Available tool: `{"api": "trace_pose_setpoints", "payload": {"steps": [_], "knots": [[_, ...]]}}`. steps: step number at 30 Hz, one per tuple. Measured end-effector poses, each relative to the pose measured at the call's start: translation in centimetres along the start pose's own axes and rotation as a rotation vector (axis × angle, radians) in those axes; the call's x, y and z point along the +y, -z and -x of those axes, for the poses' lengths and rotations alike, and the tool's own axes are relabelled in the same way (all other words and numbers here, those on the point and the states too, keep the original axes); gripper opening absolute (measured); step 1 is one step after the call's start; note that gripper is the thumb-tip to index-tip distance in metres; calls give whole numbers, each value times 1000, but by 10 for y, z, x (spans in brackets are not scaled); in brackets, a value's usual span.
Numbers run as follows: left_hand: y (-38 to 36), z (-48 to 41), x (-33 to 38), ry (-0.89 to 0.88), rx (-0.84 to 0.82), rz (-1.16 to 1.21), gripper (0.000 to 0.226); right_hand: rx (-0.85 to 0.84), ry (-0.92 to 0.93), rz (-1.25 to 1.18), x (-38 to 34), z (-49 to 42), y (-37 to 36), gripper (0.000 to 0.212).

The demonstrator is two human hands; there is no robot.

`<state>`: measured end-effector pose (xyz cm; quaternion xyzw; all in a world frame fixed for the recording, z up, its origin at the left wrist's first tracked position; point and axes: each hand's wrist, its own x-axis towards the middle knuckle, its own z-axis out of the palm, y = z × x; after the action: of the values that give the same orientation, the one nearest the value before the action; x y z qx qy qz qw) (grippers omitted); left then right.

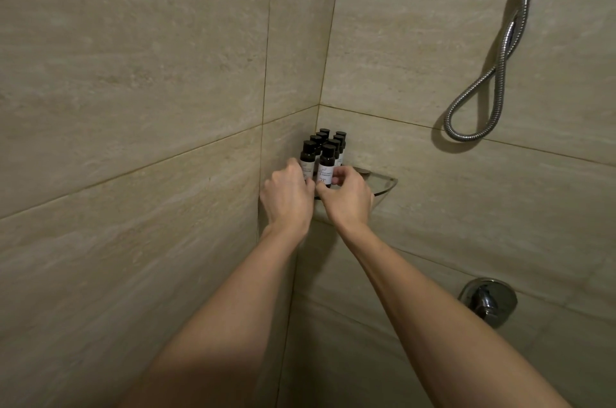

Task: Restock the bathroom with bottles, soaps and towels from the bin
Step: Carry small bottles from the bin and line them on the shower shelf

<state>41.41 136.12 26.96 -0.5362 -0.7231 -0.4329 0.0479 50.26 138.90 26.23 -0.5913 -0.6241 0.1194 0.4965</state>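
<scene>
The person is working on the bottle part of the restock, lining up small dark bottles (325, 149) on the glass shelf (386, 183) in the corner of the shower. The bottles are standing upright in a tight cluster pushed back towards the corner, white labels facing out.

Both hands are reaching in side by side at the front row, almost touching each other. The left hand (288, 195) is curling its fingers round the lower part of the left front bottle (306, 157). The right hand (348, 197) is pinching the base of the right front bottle (326, 162) between thumb and fingers. Neither hand is spread wide; each is closing on its own bottle, and both bottles are apparently resting on the shelf.

The job seems to be at the tidying stage for this shelf. The next move is probably calling for a gentle release, drawing the fingers back without knocking the packed bottles or nudging one off the glass edge. Towels, soaps and the bin are not showing here.
</scene>
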Motion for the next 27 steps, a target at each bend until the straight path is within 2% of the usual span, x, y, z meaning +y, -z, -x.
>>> {"api": "trace_pose_setpoints", "payload": {"steps": [6, 10, 14, 17, 19, 21, 27], "knots": [[-1, 4, -3, -27, -1, 19, 26, -40, 19, -34, 1, 2, 6, 30], [-8, 18, -17, -79, 60, 210, 39, -42, 98, -79, 11, 16, 10, 41], [-22, 46, -49, -234, 104, 313, 47, 25, 229, -74, 40, 51, 11, 43], [-31, 65, -82, -387, 86, 196, 53, 96, 346, -51, 69, 68, 10, 43], [-40, 81, -106, -422, 4, 94, 55, 49, 361, 17, 93, 78, 7, 43], [-50, 103, -128, -394, -123, 42, 52, -92, 282, 94, 122, 93, 7, 42], [-92, 196, -199, -144, -649, 26, 38, -562, -8, 439, 226, 170, 21, 42]]}}
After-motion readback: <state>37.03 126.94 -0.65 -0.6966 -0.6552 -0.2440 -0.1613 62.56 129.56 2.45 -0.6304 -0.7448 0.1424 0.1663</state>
